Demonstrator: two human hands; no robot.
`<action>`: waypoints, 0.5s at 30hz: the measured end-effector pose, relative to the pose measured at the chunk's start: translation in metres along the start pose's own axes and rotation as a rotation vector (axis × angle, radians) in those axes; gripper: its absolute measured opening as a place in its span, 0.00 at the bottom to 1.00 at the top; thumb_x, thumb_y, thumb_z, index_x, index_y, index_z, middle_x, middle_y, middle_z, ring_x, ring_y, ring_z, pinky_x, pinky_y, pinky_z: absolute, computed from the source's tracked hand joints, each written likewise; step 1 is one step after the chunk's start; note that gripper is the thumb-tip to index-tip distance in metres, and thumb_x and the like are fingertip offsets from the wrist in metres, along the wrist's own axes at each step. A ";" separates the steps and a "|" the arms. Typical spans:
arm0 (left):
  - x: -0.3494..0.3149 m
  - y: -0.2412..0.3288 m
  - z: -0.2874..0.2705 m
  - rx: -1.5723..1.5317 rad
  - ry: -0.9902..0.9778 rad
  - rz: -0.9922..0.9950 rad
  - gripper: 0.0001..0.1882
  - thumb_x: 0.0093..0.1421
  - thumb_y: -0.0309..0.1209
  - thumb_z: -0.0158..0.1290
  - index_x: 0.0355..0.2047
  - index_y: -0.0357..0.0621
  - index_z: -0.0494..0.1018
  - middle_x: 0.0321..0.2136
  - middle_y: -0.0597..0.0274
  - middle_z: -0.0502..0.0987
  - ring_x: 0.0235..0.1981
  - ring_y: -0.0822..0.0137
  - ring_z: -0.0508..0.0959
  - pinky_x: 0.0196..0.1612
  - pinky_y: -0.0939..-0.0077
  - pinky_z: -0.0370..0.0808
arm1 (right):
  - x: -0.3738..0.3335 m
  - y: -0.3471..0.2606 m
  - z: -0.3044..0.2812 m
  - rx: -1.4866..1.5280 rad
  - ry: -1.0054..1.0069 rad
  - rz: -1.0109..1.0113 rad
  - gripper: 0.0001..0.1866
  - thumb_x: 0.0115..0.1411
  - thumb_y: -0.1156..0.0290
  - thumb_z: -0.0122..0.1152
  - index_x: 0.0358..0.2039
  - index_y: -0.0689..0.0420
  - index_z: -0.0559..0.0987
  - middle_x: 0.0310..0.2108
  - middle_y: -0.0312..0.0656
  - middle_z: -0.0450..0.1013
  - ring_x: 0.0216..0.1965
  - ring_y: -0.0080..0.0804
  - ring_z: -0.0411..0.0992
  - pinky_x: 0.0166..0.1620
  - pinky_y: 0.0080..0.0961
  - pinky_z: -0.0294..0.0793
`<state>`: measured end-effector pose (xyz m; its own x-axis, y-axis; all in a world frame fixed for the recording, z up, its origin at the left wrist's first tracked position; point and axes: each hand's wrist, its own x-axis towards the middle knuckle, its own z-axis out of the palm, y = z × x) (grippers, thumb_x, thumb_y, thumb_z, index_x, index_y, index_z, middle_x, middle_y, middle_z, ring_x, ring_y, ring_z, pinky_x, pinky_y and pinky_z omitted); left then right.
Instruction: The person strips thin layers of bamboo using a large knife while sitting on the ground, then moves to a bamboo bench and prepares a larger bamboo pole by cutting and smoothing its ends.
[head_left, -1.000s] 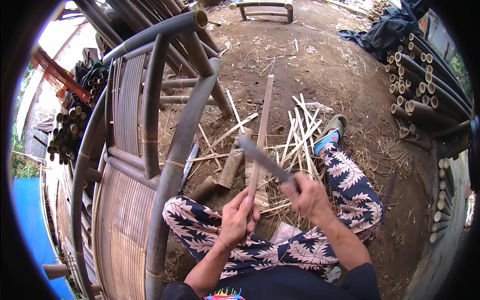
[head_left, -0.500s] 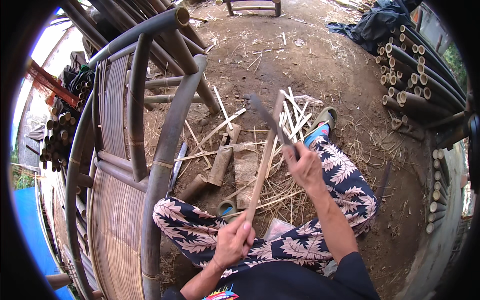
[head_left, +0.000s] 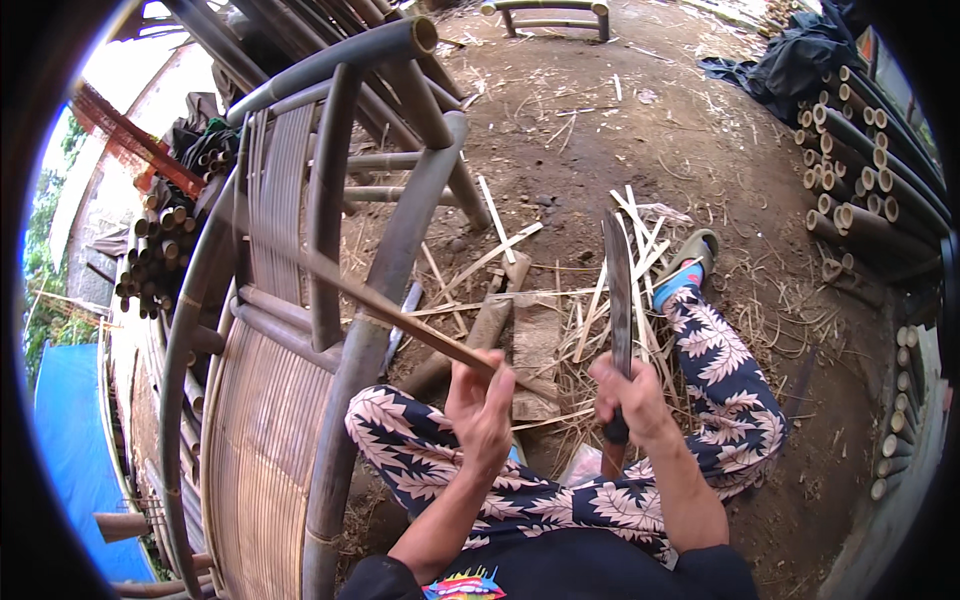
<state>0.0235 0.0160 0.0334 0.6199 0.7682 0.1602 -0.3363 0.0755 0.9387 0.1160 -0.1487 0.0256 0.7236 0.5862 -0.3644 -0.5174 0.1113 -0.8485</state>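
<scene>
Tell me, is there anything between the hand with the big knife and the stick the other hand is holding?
Nothing visible stands between the right hand, holding the knife, and the long strip in the left hand. The flat block and pale slivers seem to lie lower, on the ground.

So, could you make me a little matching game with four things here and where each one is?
Things:
1. long knife
2. thin strip
3. blue sheet
4. shoe

Places:
A. at the picture's left edge
B. in the left hand
C. on a foot
D. in the right hand

Pairs: 1-D, 2-B, 3-A, 4-C
</scene>
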 end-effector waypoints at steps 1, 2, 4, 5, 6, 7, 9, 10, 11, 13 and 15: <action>0.010 -0.005 0.006 0.018 -0.038 -0.075 0.08 0.61 0.19 0.54 0.41 0.39 0.70 0.30 0.66 0.71 0.28 0.78 0.71 0.32 0.82 0.71 | -0.004 0.008 0.009 0.119 -0.006 0.032 0.16 0.61 0.59 0.64 0.35 0.61 0.75 0.14 0.29 0.62 0.13 0.19 0.63 0.18 0.18 0.64; 0.015 -0.009 0.011 0.034 -0.078 -0.149 0.08 0.60 0.19 0.55 0.39 0.38 0.71 0.29 0.68 0.71 0.27 0.79 0.70 0.31 0.84 0.69 | -0.005 0.012 0.017 0.239 -0.011 0.062 0.14 0.61 0.61 0.65 0.34 0.60 0.76 0.14 0.30 0.64 0.13 0.19 0.64 0.17 0.18 0.63; 0.006 -0.020 0.010 0.130 -0.203 -0.148 0.09 0.60 0.22 0.57 0.40 0.40 0.70 0.29 0.68 0.73 0.29 0.80 0.72 0.33 0.85 0.71 | 0.009 0.015 0.030 0.226 0.084 0.032 0.14 0.64 0.60 0.62 0.31 0.59 0.77 0.14 0.29 0.63 0.13 0.20 0.62 0.17 0.19 0.61; -0.003 -0.024 0.009 0.193 -0.257 -0.143 0.09 0.60 0.23 0.57 0.38 0.40 0.70 0.30 0.68 0.73 0.27 0.81 0.70 0.31 0.85 0.69 | 0.017 0.013 0.034 0.263 0.121 0.022 0.14 0.64 0.60 0.62 0.29 0.59 0.76 0.14 0.29 0.63 0.13 0.20 0.62 0.18 0.20 0.61; -0.013 -0.026 0.008 0.235 -0.336 -0.151 0.13 0.60 0.23 0.57 0.44 0.38 0.69 0.34 0.63 0.77 0.32 0.77 0.75 0.34 0.83 0.73 | 0.027 0.010 0.033 0.298 0.162 0.012 0.14 0.64 0.61 0.61 0.28 0.58 0.76 0.14 0.30 0.63 0.13 0.20 0.62 0.18 0.20 0.61; -0.016 -0.031 0.004 0.386 -0.438 0.006 0.18 0.60 0.23 0.57 0.49 0.38 0.67 0.37 0.59 0.78 0.35 0.73 0.77 0.38 0.80 0.75 | 0.036 0.012 0.027 0.285 0.204 -0.032 0.14 0.64 0.61 0.61 0.28 0.58 0.76 0.14 0.29 0.63 0.14 0.21 0.62 0.19 0.21 0.61; -0.023 -0.032 -0.014 0.206 -0.530 -0.325 0.29 0.63 0.28 0.56 0.62 0.37 0.59 0.44 0.49 0.78 0.45 0.63 0.80 0.47 0.70 0.77 | 0.045 0.000 0.004 0.309 0.149 -0.033 0.13 0.63 0.63 0.61 0.27 0.58 0.76 0.14 0.30 0.64 0.13 0.21 0.63 0.19 0.21 0.65; -0.014 -0.026 -0.030 -0.202 -0.554 -0.747 0.27 0.67 0.33 0.51 0.63 0.35 0.58 0.44 0.50 0.79 0.43 0.62 0.80 0.46 0.68 0.78 | 0.048 -0.008 -0.006 0.300 0.123 -0.042 0.13 0.63 0.63 0.62 0.27 0.58 0.76 0.14 0.30 0.65 0.13 0.20 0.64 0.19 0.21 0.67; -0.009 -0.010 -0.045 -0.348 -0.674 -1.008 0.25 0.69 0.33 0.48 0.62 0.34 0.60 0.42 0.51 0.78 0.40 0.64 0.81 0.42 0.71 0.79 | 0.052 -0.013 -0.018 0.227 0.141 -0.077 0.13 0.63 0.62 0.62 0.27 0.58 0.75 0.15 0.30 0.65 0.13 0.20 0.64 0.19 0.21 0.68; -0.010 0.015 -0.059 -0.331 -0.800 -1.214 0.22 0.70 0.34 0.46 0.59 0.32 0.63 0.36 0.55 0.77 0.31 0.69 0.79 0.34 0.77 0.78 | 0.064 -0.025 -0.040 -0.034 0.212 -0.164 0.13 0.63 0.62 0.62 0.28 0.58 0.75 0.14 0.30 0.65 0.13 0.19 0.65 0.19 0.22 0.69; -0.016 0.037 -0.043 0.013 -0.633 -1.098 0.17 0.69 0.34 0.47 0.51 0.32 0.71 0.24 0.65 0.71 0.17 0.79 0.69 0.22 0.85 0.69 | 0.068 -0.032 -0.050 -0.463 0.324 -0.290 0.23 0.64 0.48 0.57 0.28 0.59 0.74 0.15 0.32 0.66 0.14 0.20 0.63 0.18 0.22 0.65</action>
<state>-0.0291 0.0338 0.0530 0.7978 -0.1324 -0.5882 0.5732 0.4692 0.6718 0.2049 -0.1521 0.0091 0.9437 0.3038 -0.1312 -0.0811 -0.1718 -0.9818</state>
